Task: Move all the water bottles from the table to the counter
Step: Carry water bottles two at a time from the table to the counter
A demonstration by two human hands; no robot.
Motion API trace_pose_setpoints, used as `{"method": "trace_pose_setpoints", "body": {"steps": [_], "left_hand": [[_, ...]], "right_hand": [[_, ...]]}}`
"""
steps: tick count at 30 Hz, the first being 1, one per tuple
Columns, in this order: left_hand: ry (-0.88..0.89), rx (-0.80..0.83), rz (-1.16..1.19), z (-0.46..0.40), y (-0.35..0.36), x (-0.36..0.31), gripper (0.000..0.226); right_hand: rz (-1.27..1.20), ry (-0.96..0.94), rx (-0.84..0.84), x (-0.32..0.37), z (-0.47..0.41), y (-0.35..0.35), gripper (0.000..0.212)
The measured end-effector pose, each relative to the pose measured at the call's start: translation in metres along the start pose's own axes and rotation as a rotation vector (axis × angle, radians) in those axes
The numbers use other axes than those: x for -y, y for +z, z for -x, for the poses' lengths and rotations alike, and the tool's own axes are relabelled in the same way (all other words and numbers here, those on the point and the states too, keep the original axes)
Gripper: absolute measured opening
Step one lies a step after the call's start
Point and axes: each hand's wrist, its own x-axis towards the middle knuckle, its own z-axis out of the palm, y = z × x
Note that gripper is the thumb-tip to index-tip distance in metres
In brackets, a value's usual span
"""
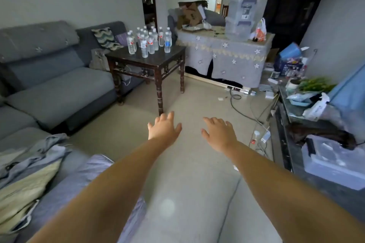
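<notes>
Both arms stretched forward over pale floor (197,94); left hand (165,127) and right hand (218,134) palm-down, fingers spread and loose, holding nothing. Beyond the left hand, well apart from it, a dark wooden table (158,61) with carved legs; water bottles (148,41) stand upright in a cluster on its top, one with a blue label at the right edge of the group. Grey sofa (49,77) left of the table. Ahead of the right hand, a cloth-covered counter (227,53) with clear plastic boxes (240,19) stacked on it. Cluttered shelf (292,104) to the right of the right hand, cables (243,112) on the floor just beside it
</notes>
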Motion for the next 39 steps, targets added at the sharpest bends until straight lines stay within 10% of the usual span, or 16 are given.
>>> {"method": "trace_pose_setpoints", "body": {"steps": [39], "left_hand": [[-0.224, -0.120, 0.149, -0.826, 0.004, -0.053, 0.057]], "right_hand": [[-0.120, -0.119, -0.025, -0.202, -0.851, 0.015, 0.043]]}}
